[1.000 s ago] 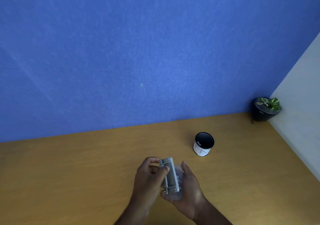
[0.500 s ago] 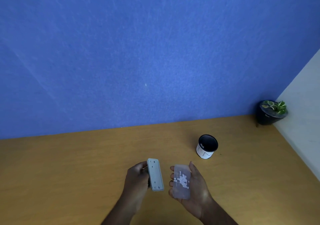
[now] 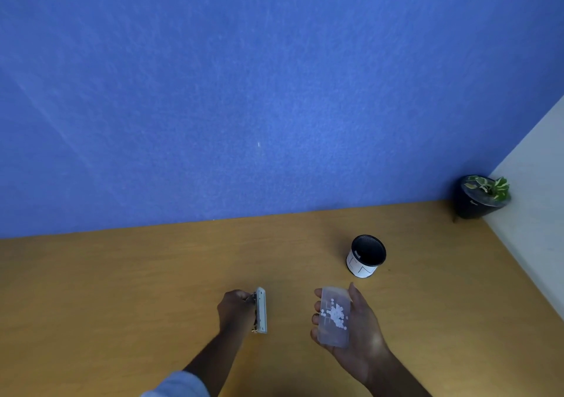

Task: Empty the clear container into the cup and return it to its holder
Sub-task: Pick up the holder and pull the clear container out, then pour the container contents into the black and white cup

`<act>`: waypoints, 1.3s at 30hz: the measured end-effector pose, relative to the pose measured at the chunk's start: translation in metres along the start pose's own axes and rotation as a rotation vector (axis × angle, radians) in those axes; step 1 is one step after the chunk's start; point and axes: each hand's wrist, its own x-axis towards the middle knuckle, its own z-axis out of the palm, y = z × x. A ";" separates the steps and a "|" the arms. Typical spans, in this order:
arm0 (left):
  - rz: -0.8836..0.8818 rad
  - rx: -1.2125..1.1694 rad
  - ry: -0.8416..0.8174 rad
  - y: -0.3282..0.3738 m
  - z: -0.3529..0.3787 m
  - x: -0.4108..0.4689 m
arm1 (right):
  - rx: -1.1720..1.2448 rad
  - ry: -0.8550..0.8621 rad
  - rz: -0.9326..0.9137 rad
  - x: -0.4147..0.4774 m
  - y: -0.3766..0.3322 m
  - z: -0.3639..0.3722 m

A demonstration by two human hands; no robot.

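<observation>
A clear rectangular container (image 3: 333,317) with several small white bits inside lies across the palm of my right hand (image 3: 355,329), open side up. My left hand (image 3: 236,309) grips a grey flat holder (image 3: 261,310) by its edge, held upright on its side, a hand's width left of the container. A white cup (image 3: 365,256) with a black inside stands upright on the wooden table, beyond and slightly right of my right hand.
The wooden table (image 3: 122,290) runs to a blue wall at the back and a white wall on the right. A small potted plant (image 3: 480,196) in a black pot sits in the far right corner.
The holder and the container were pressed together between both hands; now they are apart. My left hand has carried the holder leftward, and my right hand keeps the container.
</observation>
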 end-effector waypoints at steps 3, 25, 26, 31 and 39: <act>0.000 0.037 0.031 -0.006 0.002 0.008 | -0.002 0.001 -0.004 -0.002 -0.001 -0.003; 0.029 0.306 0.083 -0.001 0.001 0.006 | 0.027 -0.010 0.044 0.004 -0.004 -0.003; 0.072 0.313 0.128 0.001 0.001 0.003 | 0.026 -0.012 0.045 0.004 -0.005 -0.003; 0.403 -0.051 0.085 0.030 0.002 -0.023 | -0.019 -0.011 -0.002 0.004 -0.006 -0.006; 0.295 -0.114 -0.532 0.093 0.017 -0.077 | -0.105 0.010 -0.048 0.009 -0.007 -0.009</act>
